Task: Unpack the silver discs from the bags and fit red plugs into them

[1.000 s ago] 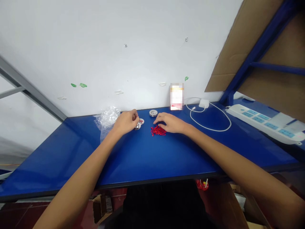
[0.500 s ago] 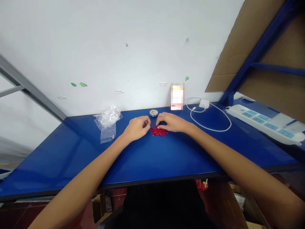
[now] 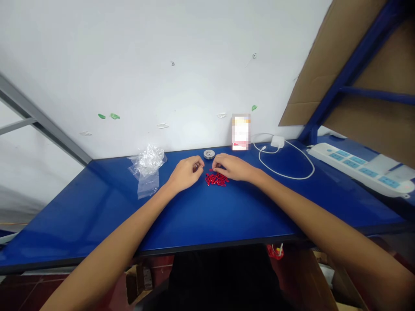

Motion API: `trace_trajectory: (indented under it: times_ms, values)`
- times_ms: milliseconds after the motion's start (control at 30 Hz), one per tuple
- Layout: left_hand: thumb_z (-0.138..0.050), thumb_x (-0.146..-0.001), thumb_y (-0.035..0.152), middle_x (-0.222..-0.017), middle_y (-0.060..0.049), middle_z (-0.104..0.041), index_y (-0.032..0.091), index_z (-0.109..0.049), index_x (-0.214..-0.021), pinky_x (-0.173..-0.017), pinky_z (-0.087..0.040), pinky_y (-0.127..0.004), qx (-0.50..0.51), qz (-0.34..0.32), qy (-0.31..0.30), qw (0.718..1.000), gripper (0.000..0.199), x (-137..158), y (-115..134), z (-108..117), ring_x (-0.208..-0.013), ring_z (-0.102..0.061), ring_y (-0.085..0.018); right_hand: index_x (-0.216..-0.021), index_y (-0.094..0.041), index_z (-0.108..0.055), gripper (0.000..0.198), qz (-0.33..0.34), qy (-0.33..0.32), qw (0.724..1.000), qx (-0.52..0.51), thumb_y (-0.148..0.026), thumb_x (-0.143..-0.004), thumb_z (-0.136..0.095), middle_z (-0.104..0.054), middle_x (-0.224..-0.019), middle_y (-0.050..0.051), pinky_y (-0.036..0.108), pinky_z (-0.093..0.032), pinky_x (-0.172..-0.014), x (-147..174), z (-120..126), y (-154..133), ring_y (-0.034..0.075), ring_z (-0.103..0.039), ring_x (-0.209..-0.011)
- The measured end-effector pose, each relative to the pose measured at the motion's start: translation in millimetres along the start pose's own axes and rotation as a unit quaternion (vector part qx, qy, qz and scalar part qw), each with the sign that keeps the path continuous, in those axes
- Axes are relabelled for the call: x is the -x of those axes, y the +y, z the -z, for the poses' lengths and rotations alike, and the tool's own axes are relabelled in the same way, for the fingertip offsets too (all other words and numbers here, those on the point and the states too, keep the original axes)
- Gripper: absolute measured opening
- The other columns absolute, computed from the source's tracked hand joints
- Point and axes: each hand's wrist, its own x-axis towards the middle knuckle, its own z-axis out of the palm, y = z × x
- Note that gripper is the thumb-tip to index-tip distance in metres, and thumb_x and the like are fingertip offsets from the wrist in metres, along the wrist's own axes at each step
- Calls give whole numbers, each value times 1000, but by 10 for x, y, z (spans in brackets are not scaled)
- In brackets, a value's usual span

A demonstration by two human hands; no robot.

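A pile of small red looped pieces, which look like safety pins [image 3: 216, 179], lies on the blue table. My right hand [image 3: 231, 166] hovers just behind the pile with thumb and forefinger pinched together. One red piece [image 3: 211, 169] shows at those fingertips. To the left of the pile is my left hand [image 3: 186, 173], its fingers curled and thumb against forefinger. Whatever that pinch may hold is too small to make out. Behind both hands sits a round silver metal disc-shaped item [image 3: 209, 154].
Crumpled clear plastic bags [image 3: 148, 166] lie to the left. A lit, blurred phone-like screen [image 3: 241, 133] leans on the white wall. On the right are a white charger with cable [image 3: 278, 141] and a power strip [image 3: 359, 166]. The table's front edge [image 3: 220, 246] runs before me.
My right hand has drawn slightly up and away from the pile, with a red piece now at its fingertips. The left hand stays nearly in place.
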Motion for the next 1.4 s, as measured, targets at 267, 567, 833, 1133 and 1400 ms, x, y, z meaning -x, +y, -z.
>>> trace_trajectory:
  times_ms: [267, 567, 833, 1133, 1400]
  values:
    - [-64, -98, 25, -98, -2, -75, 24, -73, -108, -72, -50, -32, 25, -18, 5, 1000, 14, 4, -70, -69, -75, -65, -17, -104, -23, -67, 5, -9, 67, 992, -103, -23, -104, -62, -76, -95, 3, 34, -53, -81, -42, -37, -24, 20, -72, -85]
    - [-64, -107, 44, -98, -1, -82, 24, -76, -108, -78, -53, -30, 87, -57, -12, 995, 23, 17, -68, -74, -80, -73, -18, -115, -27, -57, 14, -13, 117, 965, -233, -32, -105, -66, -81, -91, -1, 37, -58, -85, -77, -151, -210, 21, -79, -86]
    - [-68, -104, 31, -90, 0, -82, 25, -76, -106, -78, -56, -30, 78, -19, 61, 995, 11, -16, -98, -55, -81, -76, -19, -127, -24, -70, 22, -3, 196, 981, -10, -24, -109, -58, -77, -126, 12, 50, -57, -105, -181, -189, 68, 31, -72, -118]
    - [-65, -103, 30, -93, -1, -83, 25, -71, -105, -77, -57, -31, 80, 4, 74, 994, 8, -10, -14, -75, -85, -78, -19, -125, -26, -82, 27, -23, 165, 982, 94, -23, -108, -62, -77, -135, 10, 50, -60, -108, -217, -322, 455, 30, -72, -124]
    - [-66, -102, 32, -96, -1, -82, 26, -71, -105, -77, -57, -33, 83, 14, 65, 994, 8, -11, -4, -104, -87, -77, -21, -123, -26, -83, 26, -39, 186, 980, 64, -23, -109, -61, -82, -128, 8, 50, -62, -103, -227, -228, 415, 30, -78, -116]
